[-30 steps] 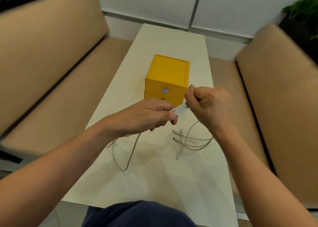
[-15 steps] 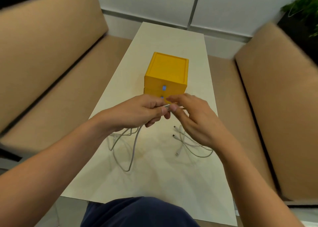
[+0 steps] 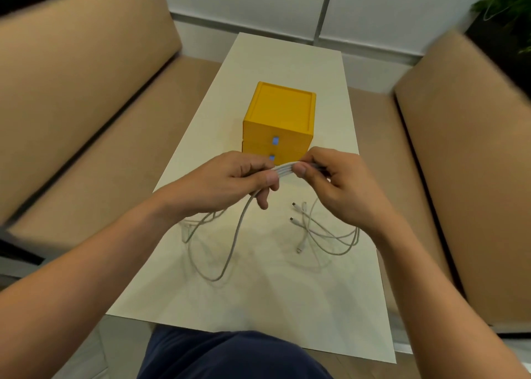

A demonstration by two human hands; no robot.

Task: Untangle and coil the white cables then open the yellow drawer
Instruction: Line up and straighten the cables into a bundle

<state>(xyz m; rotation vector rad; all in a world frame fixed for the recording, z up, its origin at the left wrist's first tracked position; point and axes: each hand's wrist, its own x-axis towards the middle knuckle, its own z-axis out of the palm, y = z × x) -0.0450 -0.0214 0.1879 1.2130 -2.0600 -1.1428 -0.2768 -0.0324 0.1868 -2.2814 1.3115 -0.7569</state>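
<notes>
your left hand [image 3: 230, 183] and right hand [image 3: 336, 186] both pinch the white cables [image 3: 284, 169], bundle axis 9-to-3, slack trailing to 6 on the table [image 3: 258, 301]. yellow drawer [image 3: 278, 126] at 12, closed, front facing 6.

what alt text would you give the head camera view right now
A left hand and right hand pinch a bundle of white cables between them above a pale table, the rest trailing in loops onto it. Just behind stands a yellow drawer unit, both drawers shut, with tan benches on either side.
</notes>
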